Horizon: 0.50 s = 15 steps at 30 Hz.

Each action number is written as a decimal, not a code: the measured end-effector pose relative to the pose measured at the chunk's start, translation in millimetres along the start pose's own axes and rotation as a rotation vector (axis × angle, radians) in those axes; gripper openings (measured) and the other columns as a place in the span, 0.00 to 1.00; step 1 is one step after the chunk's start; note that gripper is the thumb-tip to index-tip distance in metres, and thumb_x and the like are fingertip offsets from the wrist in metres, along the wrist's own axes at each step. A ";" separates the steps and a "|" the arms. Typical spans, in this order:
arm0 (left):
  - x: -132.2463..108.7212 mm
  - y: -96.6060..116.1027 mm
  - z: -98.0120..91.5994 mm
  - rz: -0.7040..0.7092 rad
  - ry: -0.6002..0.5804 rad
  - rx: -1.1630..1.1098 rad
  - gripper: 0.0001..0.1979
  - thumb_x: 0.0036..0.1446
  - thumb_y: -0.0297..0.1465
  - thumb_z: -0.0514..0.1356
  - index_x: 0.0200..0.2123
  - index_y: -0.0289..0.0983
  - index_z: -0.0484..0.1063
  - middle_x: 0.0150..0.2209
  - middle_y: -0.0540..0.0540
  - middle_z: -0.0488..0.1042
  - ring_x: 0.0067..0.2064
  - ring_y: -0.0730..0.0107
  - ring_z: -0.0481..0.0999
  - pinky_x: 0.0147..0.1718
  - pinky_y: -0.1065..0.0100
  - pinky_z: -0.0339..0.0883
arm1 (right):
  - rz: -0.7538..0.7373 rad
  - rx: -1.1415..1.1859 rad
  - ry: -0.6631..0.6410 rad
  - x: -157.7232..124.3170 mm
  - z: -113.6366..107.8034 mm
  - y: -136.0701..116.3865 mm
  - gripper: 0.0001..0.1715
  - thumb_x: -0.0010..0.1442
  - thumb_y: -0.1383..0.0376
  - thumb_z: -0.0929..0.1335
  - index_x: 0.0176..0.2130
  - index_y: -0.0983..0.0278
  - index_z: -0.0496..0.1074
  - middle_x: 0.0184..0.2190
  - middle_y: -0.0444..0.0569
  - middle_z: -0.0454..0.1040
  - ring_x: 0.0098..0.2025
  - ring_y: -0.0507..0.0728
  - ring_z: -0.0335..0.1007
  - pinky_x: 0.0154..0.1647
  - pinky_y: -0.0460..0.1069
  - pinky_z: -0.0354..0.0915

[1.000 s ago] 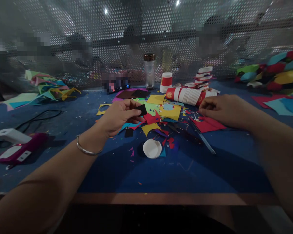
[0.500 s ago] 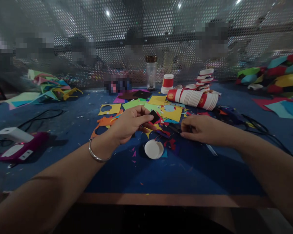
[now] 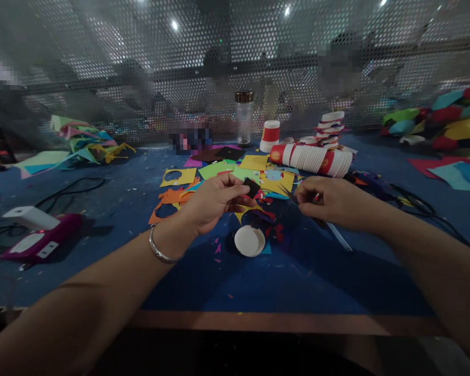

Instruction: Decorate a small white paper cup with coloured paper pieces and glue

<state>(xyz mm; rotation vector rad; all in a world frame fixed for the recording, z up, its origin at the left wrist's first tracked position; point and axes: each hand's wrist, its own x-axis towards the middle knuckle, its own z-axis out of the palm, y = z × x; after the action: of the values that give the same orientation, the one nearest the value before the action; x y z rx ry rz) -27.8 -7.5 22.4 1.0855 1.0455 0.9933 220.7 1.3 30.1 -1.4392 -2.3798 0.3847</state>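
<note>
My left hand (image 3: 219, 198) pinches a small black piece of paper (image 3: 252, 188) between thumb and fingers. My right hand (image 3: 325, 201) is closed around a pair of scissors (image 3: 288, 193), whose thin blades point left toward the black paper but stay apart from it. Most of the scissors' handle is hidden by my fingers. Below and between the hands, a round white paper cup piece (image 3: 249, 241) lies on the blue table (image 3: 203, 282). Under my hands are coloured scraps, among them a yellow sheet with a round hole (image 3: 178, 176) and orange cut paper (image 3: 172, 197).
Stacked paper cups (image 3: 313, 159) lie at the back right, with another cup stack (image 3: 270, 137) upright beside a clear bottle (image 3: 244, 119). A purple power strip (image 3: 47, 240) with a white plug sits left. Black cables (image 3: 419, 209) run along the right.
My right hand has lifted the scissors from among the scraps, and the blades now show pointing left. My left hand keeps the black paper, almost unmoved. The view has shifted slightly.
</note>
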 end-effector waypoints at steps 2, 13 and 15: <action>0.1 -0.2 1.9 -0.028 -0.001 -0.030 0.11 0.62 0.22 0.61 0.29 0.36 0.64 0.24 0.54 0.74 0.30 0.74 0.81 0.29 0.74 0.64 | 0.044 0.096 0.043 -0.6 -1.0 -3.4 0.05 0.52 0.62 0.66 0.26 0.60 0.68 0.27 0.46 0.74 0.27 0.54 0.65 0.30 0.50 0.59; -2.2 -1.8 10.5 -0.074 -0.108 -0.169 0.12 0.62 0.20 0.61 0.29 0.36 0.63 0.22 0.54 0.71 0.28 0.73 0.81 0.28 0.75 0.65 | 0.124 0.699 -0.031 -4.2 16.0 -26.7 0.02 0.52 0.66 0.64 0.30 0.61 0.64 0.22 0.42 0.70 0.17 0.47 0.59 0.16 0.44 0.52; -2.4 -2.6 10.2 -0.074 -0.107 -0.183 0.12 0.62 0.20 0.61 0.28 0.36 0.63 0.22 0.53 0.72 0.28 0.73 0.82 0.29 0.75 0.66 | 0.105 0.729 0.003 -4.3 18.6 -26.7 0.03 0.53 0.66 0.65 0.32 0.61 0.64 0.23 0.41 0.71 0.16 0.45 0.54 0.16 0.44 0.48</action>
<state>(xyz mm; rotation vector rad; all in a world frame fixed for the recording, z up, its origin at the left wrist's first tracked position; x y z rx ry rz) -18.2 -12.3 21.7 0.9330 0.8835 0.9421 193.5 -15.7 23.1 -1.1914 -1.8464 1.1291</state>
